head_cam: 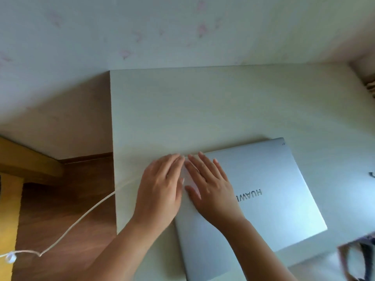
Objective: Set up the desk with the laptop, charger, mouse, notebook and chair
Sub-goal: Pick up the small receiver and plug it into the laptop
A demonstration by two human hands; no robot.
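Observation:
A closed silver laptop (274, 199) lies at an angle on the near part of the pale desk (203, 108). My right hand (209, 187) rests flat on the lid near its far left corner, fingers spread. My left hand (162, 185) lies just beside that, over the laptop's left edge. A white charger cable (81, 218) runs from under my left hand, off the desk's left edge and down to the floor. The cable's end is hidden beneath the hand, so any grip on it cannot be seen. No mouse, notebook or chair is clearly in view.
Left of the desk is a brown wooden floor (60, 199) with a piece of yellow wooden furniture (12, 179) at the frame's edge. A pale wall with pink flowers stands behind. A blurred dark object (357, 258) sits at the bottom right.

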